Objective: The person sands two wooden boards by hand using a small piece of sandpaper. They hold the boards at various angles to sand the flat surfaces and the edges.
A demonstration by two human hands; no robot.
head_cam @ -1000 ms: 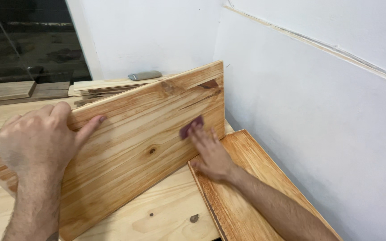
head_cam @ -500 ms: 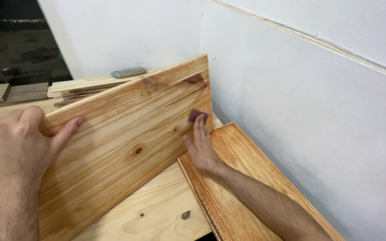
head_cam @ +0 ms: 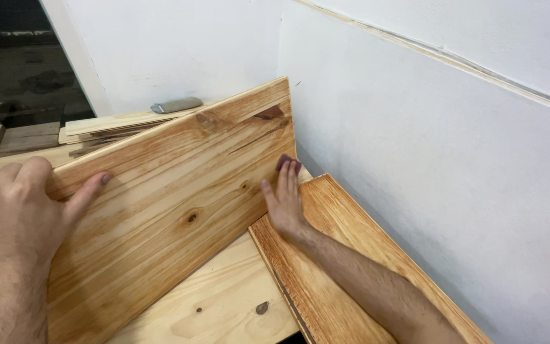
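A stained pine board [head_cam: 173, 197] stands tilted on its long edge on the workbench. My left hand [head_cam: 17, 213] grips its top edge near the left end, thumb spread across the face. Flat against the board's right end, my right hand [head_cam: 282, 197] presses a small dark red piece of sandpaper [head_cam: 286, 164] under its fingertips. My right forearm lies over a second stained board [head_cam: 345, 255] that rests flat beside the wall.
The pale wooden workbench [head_cam: 224, 306] carries both boards. A stack of thin wood pieces [head_cam: 116, 124] with a grey block [head_cam: 176, 104] on top sits at the back. White walls [head_cam: 440, 146] close in behind and on the right; a dark window is at top left.
My right hand slid the sandpaper rightward along the board face to its right end. The view shifted slightly, and my left hand kept its grip.
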